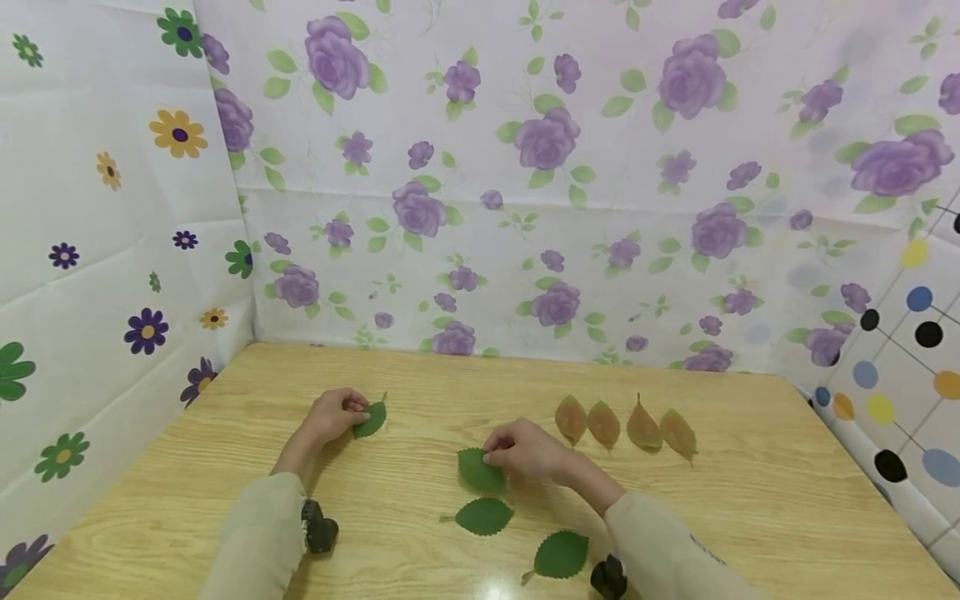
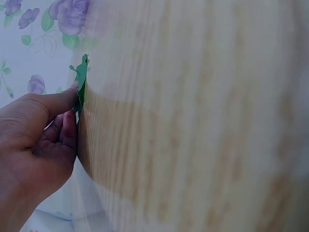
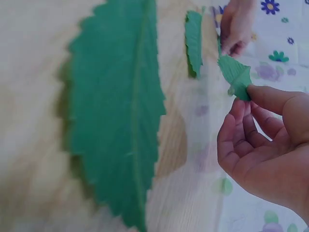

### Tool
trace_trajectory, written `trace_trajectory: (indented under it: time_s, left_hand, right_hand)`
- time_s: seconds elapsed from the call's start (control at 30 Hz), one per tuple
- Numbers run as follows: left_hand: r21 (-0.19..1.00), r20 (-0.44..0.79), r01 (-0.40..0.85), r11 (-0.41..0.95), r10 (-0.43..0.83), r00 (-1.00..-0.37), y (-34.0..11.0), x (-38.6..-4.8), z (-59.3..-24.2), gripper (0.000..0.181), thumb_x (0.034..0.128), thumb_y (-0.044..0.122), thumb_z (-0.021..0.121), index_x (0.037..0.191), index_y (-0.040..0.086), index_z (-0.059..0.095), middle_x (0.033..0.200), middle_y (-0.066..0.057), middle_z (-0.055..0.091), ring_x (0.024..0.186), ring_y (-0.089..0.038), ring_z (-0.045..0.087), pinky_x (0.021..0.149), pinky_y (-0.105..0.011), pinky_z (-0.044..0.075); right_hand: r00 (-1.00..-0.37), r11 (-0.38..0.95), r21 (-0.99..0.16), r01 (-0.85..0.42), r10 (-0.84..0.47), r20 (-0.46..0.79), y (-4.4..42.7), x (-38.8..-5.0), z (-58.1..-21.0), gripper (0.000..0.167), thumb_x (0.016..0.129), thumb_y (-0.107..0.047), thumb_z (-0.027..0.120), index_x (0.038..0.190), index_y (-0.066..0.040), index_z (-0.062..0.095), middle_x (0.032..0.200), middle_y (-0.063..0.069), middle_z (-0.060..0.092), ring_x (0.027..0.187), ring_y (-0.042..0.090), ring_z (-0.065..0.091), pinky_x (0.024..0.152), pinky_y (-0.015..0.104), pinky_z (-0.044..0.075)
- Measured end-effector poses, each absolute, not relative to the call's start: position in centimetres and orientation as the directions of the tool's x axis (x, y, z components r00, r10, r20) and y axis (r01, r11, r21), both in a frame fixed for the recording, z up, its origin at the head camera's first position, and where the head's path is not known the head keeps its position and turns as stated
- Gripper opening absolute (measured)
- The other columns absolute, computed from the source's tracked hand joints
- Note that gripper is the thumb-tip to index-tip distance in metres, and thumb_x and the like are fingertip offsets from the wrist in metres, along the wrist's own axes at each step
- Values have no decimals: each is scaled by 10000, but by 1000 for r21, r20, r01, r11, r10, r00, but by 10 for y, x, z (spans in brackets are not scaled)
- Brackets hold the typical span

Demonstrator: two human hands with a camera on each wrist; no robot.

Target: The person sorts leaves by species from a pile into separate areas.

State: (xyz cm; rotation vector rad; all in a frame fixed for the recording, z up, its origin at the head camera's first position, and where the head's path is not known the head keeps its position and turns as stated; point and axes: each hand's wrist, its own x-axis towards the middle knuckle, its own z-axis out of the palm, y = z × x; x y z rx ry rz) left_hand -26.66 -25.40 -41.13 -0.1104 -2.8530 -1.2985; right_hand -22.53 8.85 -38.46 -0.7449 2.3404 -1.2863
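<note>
At the left of the table, my left hand (image 1: 341, 414) pinches a green leaf (image 1: 371, 420) whose stem points away from me; the left wrist view has this leaf (image 2: 82, 83) edge-on between thumb and fingers at the tabletop. Near the middle, my right hand (image 1: 528, 450) holds another green leaf (image 1: 480, 471) between thumb and fingertips, and the right wrist view shows that leaf (image 3: 235, 75) raised off the wood. Just in front of it lies a serrated green leaf (image 1: 484, 517). One more green leaf (image 1: 562, 555) rests closer to me, beside my right sleeve.
A row of several reddish-brown leaves (image 1: 587, 422) lies right of my right hand. The wood-grain table (image 1: 420, 392) backs onto a floral cloth (image 1: 480, 275); patterned cloths also hang at left and right. Each wrist carries a small black camera (image 1: 320, 529).
</note>
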Motion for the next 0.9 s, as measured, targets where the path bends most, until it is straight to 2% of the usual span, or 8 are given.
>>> trace_trajectory:
  time_s: [0.2, 0.4, 0.57, 0.7, 0.9]
  left_hand:
    - [759, 26, 59, 648, 60, -998, -254, -266, -412, 193, 893, 1, 655, 1049, -103, 610, 914, -124, 609, 859, -237, 562, 738, -335, 477]
    - [765, 25, 55, 642, 56, -998, -255, -265, -412, 193, 890, -5, 655, 1045, -109, 608, 912, -128, 609, 858, -238, 563, 734, -328, 478]
    - [769, 28, 58, 637, 56, -998, -256, -265, -412, 193, 891, -6, 654, 1046, -110, 606, 912, -129, 608, 860, -239, 562, 737, -332, 479]
    - [769, 38, 62, 636, 52, -998, -256, -264, -413, 189, 891, -7, 654, 1042, -109, 605, 913, -132, 607, 860, -240, 563, 736, -333, 479]
    - [776, 47, 66, 627, 46, -998, -252, -263, -412, 190, 893, -4, 653, 1045, -109, 607, 919, -135, 608, 860, -243, 564, 738, -337, 481]
  right_hand:
    - [-822, 398, -902, -171, -562, -92, 82, -239, -389, 107, 949, -84, 605, 998, 0, 650, 753, 50, 566, 624, 150, 479, 593, 282, 426]
    - [-857, 376, -918, -127, -508, -89, 67, -251, -388, 149, 953, -89, 596, 1037, 29, 629, 908, 87, 621, 806, 219, 621, 718, 345, 540]
    - [-887, 343, -936, -83, -453, -87, 52, -260, -389, 180, 955, -77, 594, 1074, 55, 622, 953, 106, 632, 882, 266, 645, 788, 371, 549]
    - [-909, 299, -952, -56, -410, -76, 38, -268, -394, 186, 946, -60, 603, 1083, 66, 611, 944, 128, 637, 845, 248, 648, 765, 353, 553]
    - [-933, 283, -959, -31, -352, -74, 14, -274, -400, 146, 931, -38, 613, 1039, 60, 620, 849, 107, 631, 705, 168, 607, 630, 269, 526]
